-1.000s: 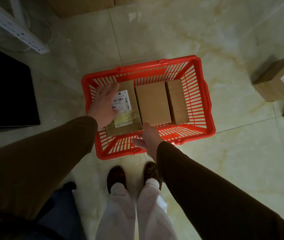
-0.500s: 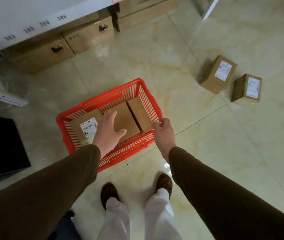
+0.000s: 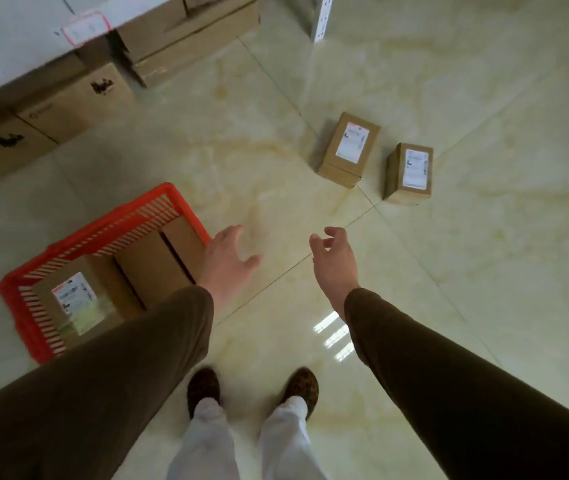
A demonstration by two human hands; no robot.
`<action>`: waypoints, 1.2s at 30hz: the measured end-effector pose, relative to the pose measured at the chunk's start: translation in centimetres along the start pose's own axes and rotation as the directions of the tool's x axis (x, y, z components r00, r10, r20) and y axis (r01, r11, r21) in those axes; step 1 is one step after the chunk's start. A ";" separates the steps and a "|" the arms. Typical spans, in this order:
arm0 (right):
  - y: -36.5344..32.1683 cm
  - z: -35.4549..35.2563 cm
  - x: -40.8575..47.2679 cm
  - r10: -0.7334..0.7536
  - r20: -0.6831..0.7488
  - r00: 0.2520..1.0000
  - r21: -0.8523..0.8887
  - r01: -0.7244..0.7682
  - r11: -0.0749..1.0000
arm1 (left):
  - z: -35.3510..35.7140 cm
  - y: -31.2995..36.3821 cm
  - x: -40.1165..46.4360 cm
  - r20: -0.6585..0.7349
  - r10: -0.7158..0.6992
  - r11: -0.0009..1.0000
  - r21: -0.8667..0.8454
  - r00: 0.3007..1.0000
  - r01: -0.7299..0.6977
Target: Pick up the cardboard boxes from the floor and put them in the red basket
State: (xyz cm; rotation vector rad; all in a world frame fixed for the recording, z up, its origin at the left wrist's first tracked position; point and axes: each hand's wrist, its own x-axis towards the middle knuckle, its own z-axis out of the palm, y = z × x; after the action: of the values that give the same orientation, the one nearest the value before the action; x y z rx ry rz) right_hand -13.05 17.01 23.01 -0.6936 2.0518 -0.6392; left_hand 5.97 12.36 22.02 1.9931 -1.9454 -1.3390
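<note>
The red basket (image 3: 109,226) stands on the floor at the left and holds three cardboard boxes; the leftmost one (image 3: 78,303) has a white label on top. Two small labelled cardboard boxes rest on the tiles farther off to the right: one (image 3: 348,148) nearer the middle, the other (image 3: 411,173) beside it. My left hand (image 3: 225,261) hovers just past the basket's right end, fingers apart and empty. My right hand (image 3: 335,261) is out over bare tiles, fingers loosely curled, holding nothing. Both hands are well short of the two boxes.
Large cardboard cartons (image 3: 68,105) sit under a white shelf (image 3: 33,36) at the upper left, with flatter cartons (image 3: 186,39) stacked behind. A white shelf post (image 3: 322,19) stands at the top. My feet (image 3: 251,389) are on pale glossy tiles.
Both hands left the basket and swung right over the open floor. My view turned right, so the basket slid to the left and the two floor boxes came closer to centre.
</note>
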 end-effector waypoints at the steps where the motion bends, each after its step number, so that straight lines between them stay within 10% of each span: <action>1: 0.1 -0.9 0.9 0.005 -0.009 1.000 -0.004 -0.005 1.000 | 0.7 1.1 0.6 0.008 0.004 1.000 0.002 1.000 -0.004; 36: 3.0 -12.7 39.8 0.218 0.301 0.928 0.112 -0.262 0.959 | 17.2 19.7 31.8 0.006 -0.197 0.967 -0.164 0.980 0.195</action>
State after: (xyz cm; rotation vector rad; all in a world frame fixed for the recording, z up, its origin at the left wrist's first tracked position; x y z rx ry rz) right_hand -43.58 -5.40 5.18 -0.4099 1.7630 -0.5120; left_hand -25.05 -9.40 6.00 2.1521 -1.6090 -1.4731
